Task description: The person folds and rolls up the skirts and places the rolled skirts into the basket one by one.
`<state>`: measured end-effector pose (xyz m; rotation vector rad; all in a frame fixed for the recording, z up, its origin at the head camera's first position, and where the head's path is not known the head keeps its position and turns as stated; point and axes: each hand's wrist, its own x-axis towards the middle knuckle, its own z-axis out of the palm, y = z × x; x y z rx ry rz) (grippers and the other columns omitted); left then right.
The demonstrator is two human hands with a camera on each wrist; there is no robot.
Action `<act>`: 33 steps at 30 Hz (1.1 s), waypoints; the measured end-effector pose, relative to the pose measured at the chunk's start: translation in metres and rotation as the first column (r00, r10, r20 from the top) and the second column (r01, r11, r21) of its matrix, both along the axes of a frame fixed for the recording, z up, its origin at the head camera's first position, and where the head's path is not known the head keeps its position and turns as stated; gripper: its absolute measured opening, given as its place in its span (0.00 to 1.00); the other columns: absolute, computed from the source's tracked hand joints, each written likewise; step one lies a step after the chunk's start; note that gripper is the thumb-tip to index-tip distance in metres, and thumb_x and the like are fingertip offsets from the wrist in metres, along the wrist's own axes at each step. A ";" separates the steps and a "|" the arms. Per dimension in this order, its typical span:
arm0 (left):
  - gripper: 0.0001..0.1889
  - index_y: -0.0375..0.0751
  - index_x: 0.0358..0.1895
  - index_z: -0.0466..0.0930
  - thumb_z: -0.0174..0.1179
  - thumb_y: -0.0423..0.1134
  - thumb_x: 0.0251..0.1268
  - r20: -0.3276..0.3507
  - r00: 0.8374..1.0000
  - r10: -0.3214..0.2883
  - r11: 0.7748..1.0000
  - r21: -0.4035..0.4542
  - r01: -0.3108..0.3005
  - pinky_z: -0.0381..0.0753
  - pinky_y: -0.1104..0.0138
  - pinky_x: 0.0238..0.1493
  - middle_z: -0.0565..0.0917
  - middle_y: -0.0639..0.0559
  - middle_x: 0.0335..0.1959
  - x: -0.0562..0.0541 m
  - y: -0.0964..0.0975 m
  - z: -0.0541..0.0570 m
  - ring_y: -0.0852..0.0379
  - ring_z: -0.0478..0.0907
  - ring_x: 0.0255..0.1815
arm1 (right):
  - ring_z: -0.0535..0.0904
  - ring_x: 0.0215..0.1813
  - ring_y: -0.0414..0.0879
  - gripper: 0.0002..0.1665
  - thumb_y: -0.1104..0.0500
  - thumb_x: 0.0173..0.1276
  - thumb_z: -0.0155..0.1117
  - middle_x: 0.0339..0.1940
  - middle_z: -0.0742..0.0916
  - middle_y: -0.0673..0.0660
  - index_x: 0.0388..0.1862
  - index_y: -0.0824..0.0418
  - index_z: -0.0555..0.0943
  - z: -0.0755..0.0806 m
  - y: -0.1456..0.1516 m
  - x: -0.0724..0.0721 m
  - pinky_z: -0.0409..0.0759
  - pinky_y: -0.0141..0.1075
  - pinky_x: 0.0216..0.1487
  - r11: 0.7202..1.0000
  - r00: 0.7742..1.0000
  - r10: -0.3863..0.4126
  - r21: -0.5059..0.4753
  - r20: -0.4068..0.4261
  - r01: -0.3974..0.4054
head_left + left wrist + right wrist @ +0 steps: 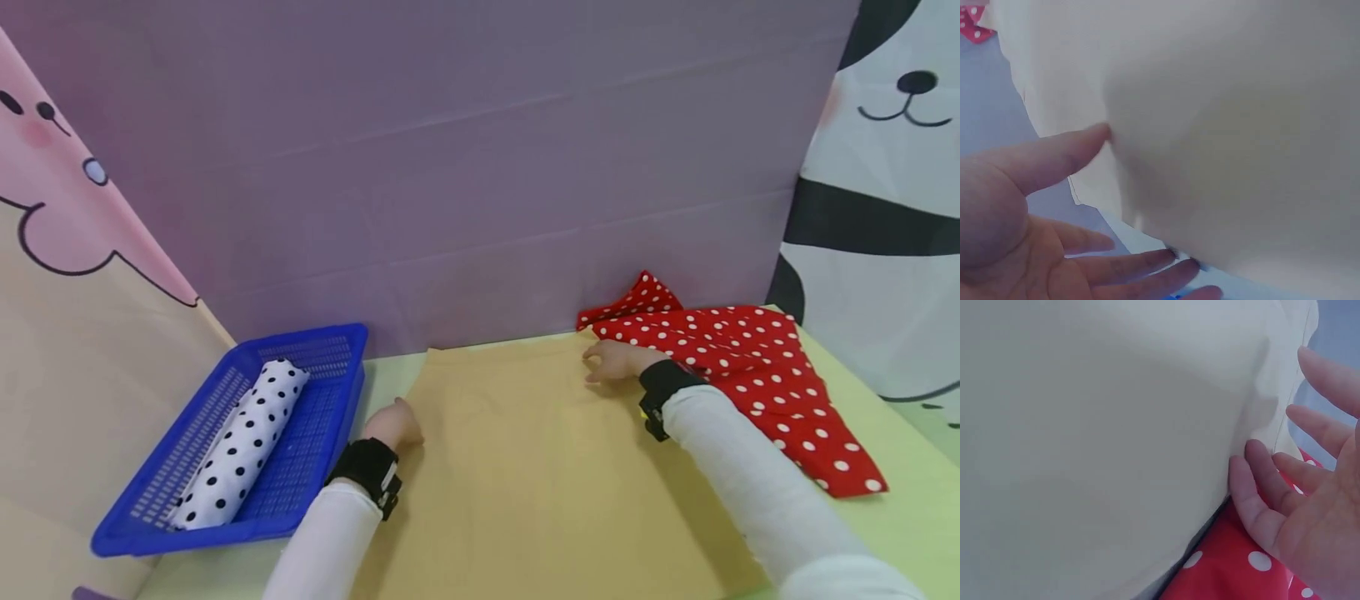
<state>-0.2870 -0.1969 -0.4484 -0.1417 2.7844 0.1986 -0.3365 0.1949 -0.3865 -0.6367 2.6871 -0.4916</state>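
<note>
A plain tan cloth [525, 467] lies spread flat in front of me. At its left edge is my left hand [393, 423]; in the left wrist view the thumb [1079, 150] touches the cloth's surface and the other fingers extend loosely along its edge. My right hand [615, 360] is at the far right part of the cloth. In the right wrist view its fingers are spread, with the lower fingertips [1238, 469] right at the cloth's edge. A red cloth with white dots [780, 408] lies bunched beside and partly behind the right hand.
On the left stands a blue plastic basket [210, 543] holding a rolled white cloth with black dots [243, 442]. A purple backdrop [480, 183] rises behind the pale green table [900, 483]. A panda-print sheet [877, 292] hangs at the right.
</note>
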 end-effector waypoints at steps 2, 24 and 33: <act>0.42 0.21 0.62 0.62 0.67 0.48 0.51 0.016 1.000 -0.012 0.999 -0.034 0.013 0.74 0.51 0.55 0.76 0.32 0.55 0.001 -0.009 -0.009 0.41 0.75 0.51 | 0.63 0.66 0.65 0.34 0.54 0.62 0.63 0.63 0.70 0.72 0.62 0.70 0.69 -0.001 -0.001 0.001 0.59 0.56 0.68 1.000 1.000 -0.003 -0.009 0.002 0.003; 0.05 0.31 0.30 0.79 0.59 0.31 0.53 -0.179 0.980 -0.090 0.996 -0.021 0.088 0.79 0.57 0.40 0.81 0.41 0.31 0.063 0.017 0.064 0.48 0.77 0.32 | 0.68 0.63 0.63 0.29 0.54 0.63 0.61 0.60 0.75 0.70 0.60 0.69 0.72 -0.001 -0.007 -0.004 0.63 0.54 0.66 0.999 0.999 0.036 0.009 -0.025 -0.035; 0.11 0.30 0.38 0.77 0.43 0.30 0.68 -0.414 0.902 -0.120 0.983 0.077 0.166 0.77 0.53 0.47 0.82 0.38 0.38 0.058 0.035 0.074 0.42 0.79 0.41 | 0.69 0.64 0.62 0.30 0.52 0.71 0.53 0.65 0.71 0.69 0.67 0.66 0.66 0.016 -0.032 -0.002 0.67 0.54 0.65 0.992 0.995 0.066 -0.115 0.072 -0.058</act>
